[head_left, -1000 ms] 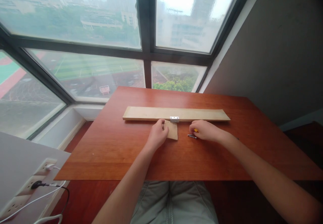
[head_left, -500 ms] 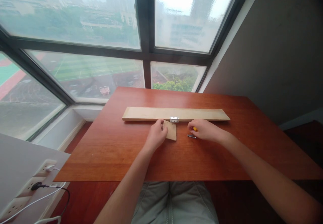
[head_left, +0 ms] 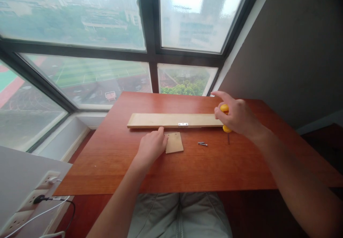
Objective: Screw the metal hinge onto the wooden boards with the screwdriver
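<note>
My left hand (head_left: 153,144) rests on the table at the left edge of a small square wooden piece (head_left: 174,143). Its fingers are partly stretched out and not wrapped round the piece, which lies flat and has small holes near its far edge. Just beyond is a long pale wooden board (head_left: 155,119), with a small silver hinge (head_left: 183,124) on its near edge. My right hand (head_left: 238,114) is raised at the board's right end, closed on a yellow-handled screwdriver (head_left: 227,128). The screwdriver's shaft points down, and my index finger sticks out to the left.
A few screws (head_left: 202,143) lie on the reddish wooden table (head_left: 107,173), right of the small piece. Window panes (head_left: 102,73) rise behind the table. Wall sockets with plugged-in cables (head_left: 40,198) are at the lower left.
My right hand has risen and moved right, bringing the screwdriver into plain view. My left hand has loosened and shifted left. The small piece now lies a little nearer and further left.
</note>
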Motion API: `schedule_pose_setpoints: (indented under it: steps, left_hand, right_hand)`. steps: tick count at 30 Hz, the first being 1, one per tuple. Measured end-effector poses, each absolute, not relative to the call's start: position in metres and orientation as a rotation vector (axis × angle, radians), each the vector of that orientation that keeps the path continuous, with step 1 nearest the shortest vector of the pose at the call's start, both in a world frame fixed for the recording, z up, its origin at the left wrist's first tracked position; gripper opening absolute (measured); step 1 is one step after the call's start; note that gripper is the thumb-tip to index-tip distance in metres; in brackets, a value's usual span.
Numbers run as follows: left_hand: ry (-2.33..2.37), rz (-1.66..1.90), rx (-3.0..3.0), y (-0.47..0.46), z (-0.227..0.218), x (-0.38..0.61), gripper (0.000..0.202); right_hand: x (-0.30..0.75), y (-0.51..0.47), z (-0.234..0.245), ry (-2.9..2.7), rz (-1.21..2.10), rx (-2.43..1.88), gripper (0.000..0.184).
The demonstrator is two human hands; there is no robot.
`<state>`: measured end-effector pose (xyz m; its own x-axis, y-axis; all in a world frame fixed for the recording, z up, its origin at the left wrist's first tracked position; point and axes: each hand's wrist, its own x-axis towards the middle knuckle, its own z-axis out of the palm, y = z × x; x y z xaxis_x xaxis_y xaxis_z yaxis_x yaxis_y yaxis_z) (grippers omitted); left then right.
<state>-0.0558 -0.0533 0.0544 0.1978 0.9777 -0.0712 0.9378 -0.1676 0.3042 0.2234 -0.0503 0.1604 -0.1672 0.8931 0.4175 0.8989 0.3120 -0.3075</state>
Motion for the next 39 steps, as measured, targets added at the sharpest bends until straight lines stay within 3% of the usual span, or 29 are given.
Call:
schedule_pose_setpoints:
  steps: [8,17,39]
  left_hand:
    - [1.699,0.527,2.398,-0.018,0.07,-0.053,0.029]
    - [1.445,0.29,2.579,0.026,0.054,-0.045,0.046]
    - [1.433,0.445,2.817,0.018,0.027,-0.042,0.061]
  right_hand:
    - [0.214,-0.04,0.178,-1.737,-0.043,-1.441,0.033]
    - [0.206,-0.027,0.163,-1.595,0.06,-1.391,0.024]
    - [0.162,0.005,0.143,-1.435,0.2,-1.024,0.014]
